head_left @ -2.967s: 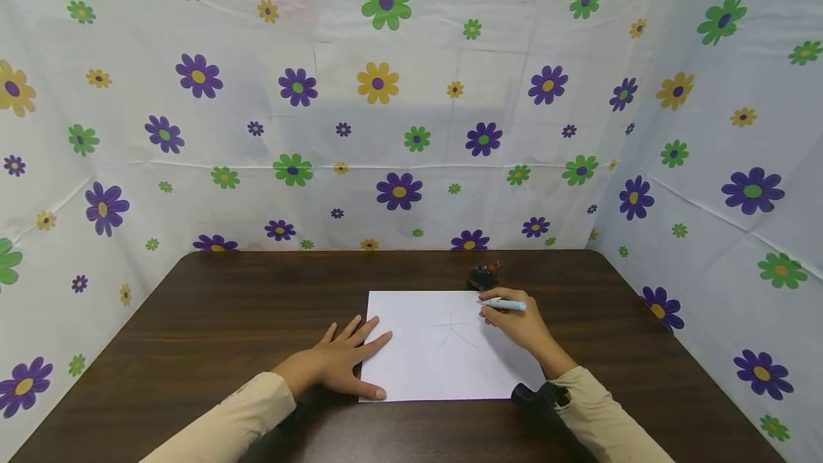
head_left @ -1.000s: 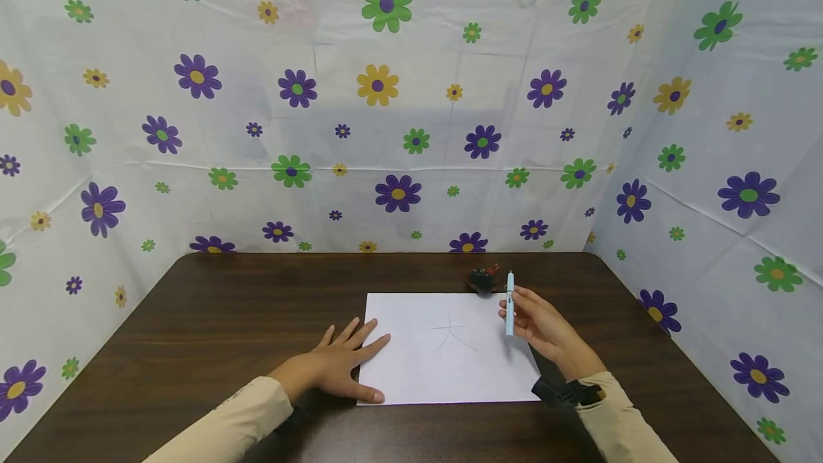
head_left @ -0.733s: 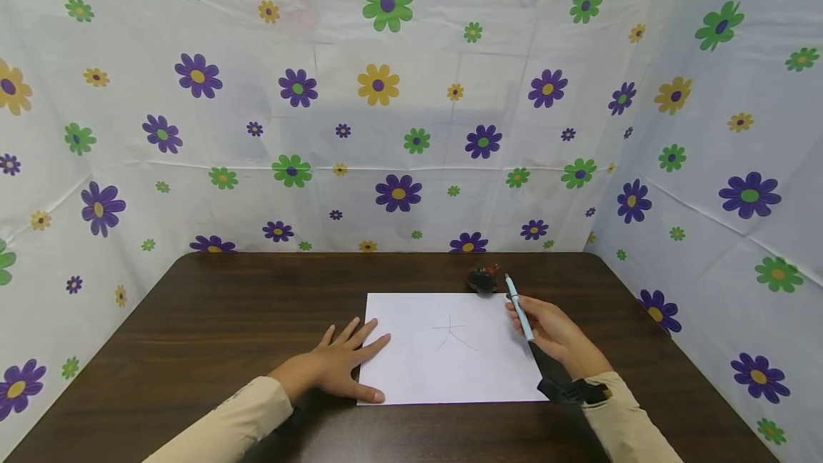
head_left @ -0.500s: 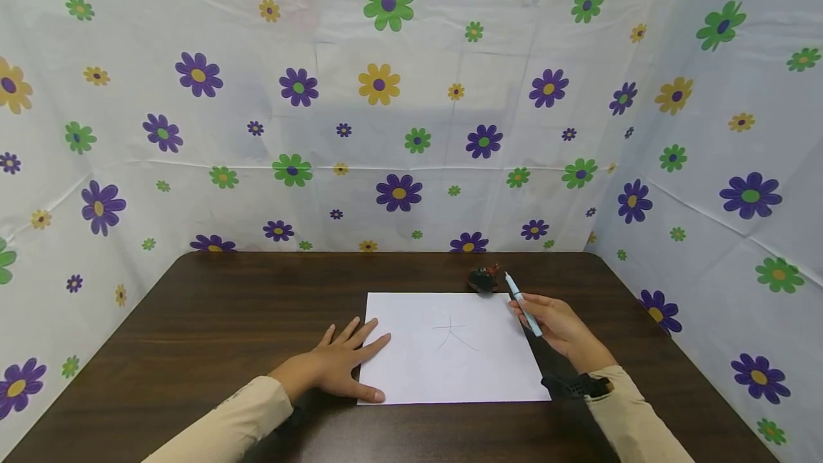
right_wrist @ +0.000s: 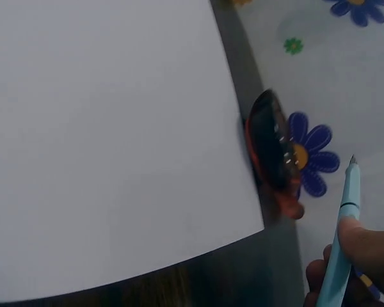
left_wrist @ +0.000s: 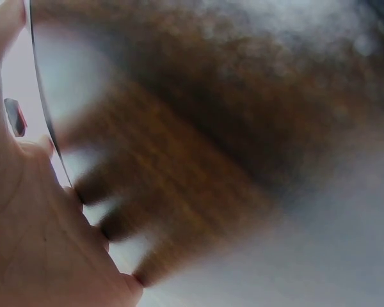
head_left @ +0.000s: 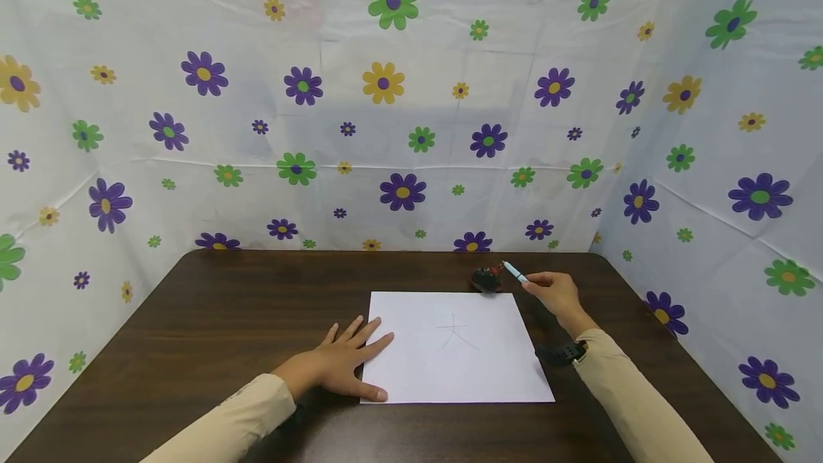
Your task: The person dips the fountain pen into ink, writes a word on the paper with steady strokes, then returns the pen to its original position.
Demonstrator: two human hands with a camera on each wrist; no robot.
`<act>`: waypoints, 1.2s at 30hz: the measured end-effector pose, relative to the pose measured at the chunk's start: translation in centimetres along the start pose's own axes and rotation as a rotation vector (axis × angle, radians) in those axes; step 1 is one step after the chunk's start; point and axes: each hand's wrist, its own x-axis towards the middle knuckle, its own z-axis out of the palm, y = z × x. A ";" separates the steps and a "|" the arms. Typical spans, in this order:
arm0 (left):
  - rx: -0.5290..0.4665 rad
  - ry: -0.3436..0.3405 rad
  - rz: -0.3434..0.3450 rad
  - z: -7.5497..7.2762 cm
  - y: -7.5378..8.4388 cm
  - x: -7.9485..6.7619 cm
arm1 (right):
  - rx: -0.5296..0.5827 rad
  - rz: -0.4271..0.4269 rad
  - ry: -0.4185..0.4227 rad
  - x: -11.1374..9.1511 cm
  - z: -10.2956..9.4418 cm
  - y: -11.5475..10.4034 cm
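A white sheet of paper lies on the table, bearing a few thin pen strokes near its upper middle. My left hand rests with spread fingers on the sheet's left edge. Beyond the sheet's top right corner, my right hand pinches a light blue pen between thumb and fingers. Its tip points away from me and leftward. Close to that tip sits a small, shiny dark object with red parts. In the right wrist view the pen shows a bare metal tip, apart from the dark object.
The dark brown wooden table carries all of this. A white cloth printed with flowers hangs behind the table and along its sides. A black strap sits at the right wrist. The left wrist view is mostly blurred.
My right hand has moved from over the sheet's upper right to beyond its corner, and the pen has turned from pointing left to pointing away. My left hand has stayed in place.
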 end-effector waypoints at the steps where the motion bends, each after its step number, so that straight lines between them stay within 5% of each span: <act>1: -0.001 -0.001 0.001 0.0 0.0 0.0 | -0.028 -0.011 0.017 0.3 0.2 0.2; 12: 0.015 -0.002 -0.005 0.3 -0.1 0.3 | -0.201 -0.138 0.116 2.1 1.6 1.8; 36: 0.017 -0.001 -0.015 0.1 0.1 0.2 | -0.210 -0.152 0.145 3.2 2.7 2.5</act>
